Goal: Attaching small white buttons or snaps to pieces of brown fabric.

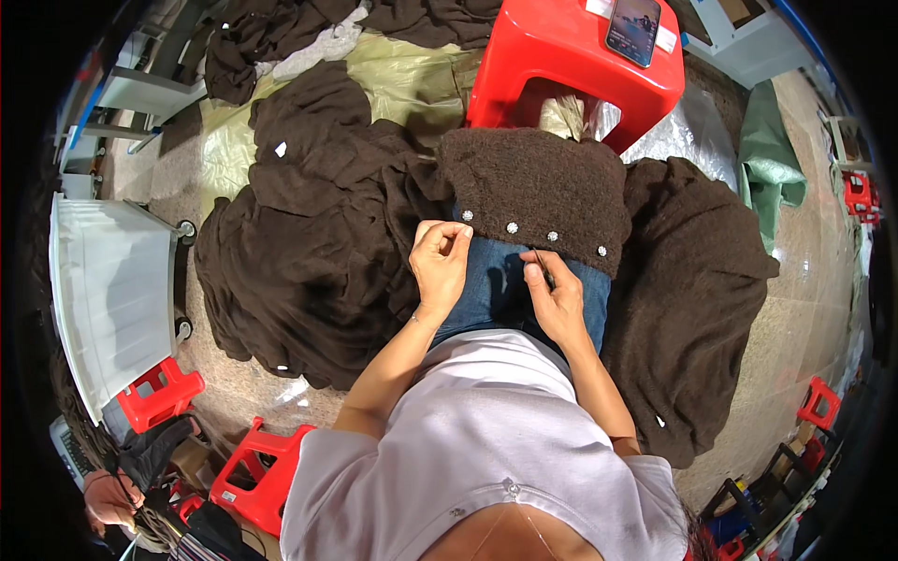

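A dark brown knitted garment (538, 178) lies across my lap over blue jeans (493, 280). Along its near edge runs a row of several sparkling, pale round buttons (512, 228). My left hand (440, 266) is closed in a pinch on that edge, right beside the leftmost button. Just below the edge, my right hand (555, 294) has its fingers curled around a small, slim dark tool (544, 269). The tool's tip points toward the knit near the middle buttons, and its exact kind is too small to make out.
Dark brown garments are heaped at my left (309, 243) and right (697, 299). Ahead stands a red plastic stool (580, 65) with a phone (634, 30) on top. A white wheeled bin (117, 290) and another red stool (264, 474) are on the left.
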### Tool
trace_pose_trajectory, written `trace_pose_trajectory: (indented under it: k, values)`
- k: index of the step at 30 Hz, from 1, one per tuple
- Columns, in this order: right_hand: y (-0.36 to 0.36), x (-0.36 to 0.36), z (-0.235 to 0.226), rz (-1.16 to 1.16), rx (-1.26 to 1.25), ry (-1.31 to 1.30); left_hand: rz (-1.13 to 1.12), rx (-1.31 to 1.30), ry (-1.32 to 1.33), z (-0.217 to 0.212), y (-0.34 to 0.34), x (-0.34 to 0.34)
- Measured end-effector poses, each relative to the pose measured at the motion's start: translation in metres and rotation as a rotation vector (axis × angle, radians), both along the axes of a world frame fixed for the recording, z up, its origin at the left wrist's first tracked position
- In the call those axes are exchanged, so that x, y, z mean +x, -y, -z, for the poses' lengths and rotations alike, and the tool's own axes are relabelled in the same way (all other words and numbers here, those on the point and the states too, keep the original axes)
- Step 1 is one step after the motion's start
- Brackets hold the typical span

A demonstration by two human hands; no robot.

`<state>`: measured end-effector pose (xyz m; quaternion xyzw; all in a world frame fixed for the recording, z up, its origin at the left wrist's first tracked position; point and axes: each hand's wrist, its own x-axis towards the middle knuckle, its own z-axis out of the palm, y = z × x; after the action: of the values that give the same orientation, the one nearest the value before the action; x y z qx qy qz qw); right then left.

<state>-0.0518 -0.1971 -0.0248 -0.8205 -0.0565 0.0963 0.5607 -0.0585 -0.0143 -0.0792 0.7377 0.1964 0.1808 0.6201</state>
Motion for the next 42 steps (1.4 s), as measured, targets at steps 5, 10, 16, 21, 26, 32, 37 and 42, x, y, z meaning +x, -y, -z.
trace_pose_trajectory:
  k: [5,10,16,21,26,32,37,42]
  values:
    - [-0.022,0.022,0.001,-0.094,0.319,-0.38,0.072,-0.052,0.104,-0.016,-0.001,0.003]
    - [-0.047,0.039,-0.003,-0.018,0.448,-0.767,0.172,-0.386,0.064,-0.016,-0.009,0.002]
    - [-0.052,0.04,0.0,-0.042,0.381,-0.711,0.215,-0.572,0.081,-0.013,-0.016,0.001]
    - [-0.056,0.036,0.008,-0.047,0.324,-0.621,0.244,-0.546,0.081,-0.011,-0.017,0.0]
    - [-0.059,0.037,0.009,-0.013,0.334,-0.624,0.248,-0.532,0.081,-0.012,-0.016,-0.001]
    - [-0.059,0.035,0.011,-0.007,0.297,-0.591,0.249,-0.461,0.084,-0.017,-0.015,-0.003]
    - [-0.059,0.036,0.007,-0.033,0.321,-0.609,0.262,-0.427,0.077,-0.017,-0.017,-0.004]
    - [-0.06,0.035,0.011,0.001,0.355,-0.617,0.266,-0.365,0.08,-0.017,-0.016,-0.007]
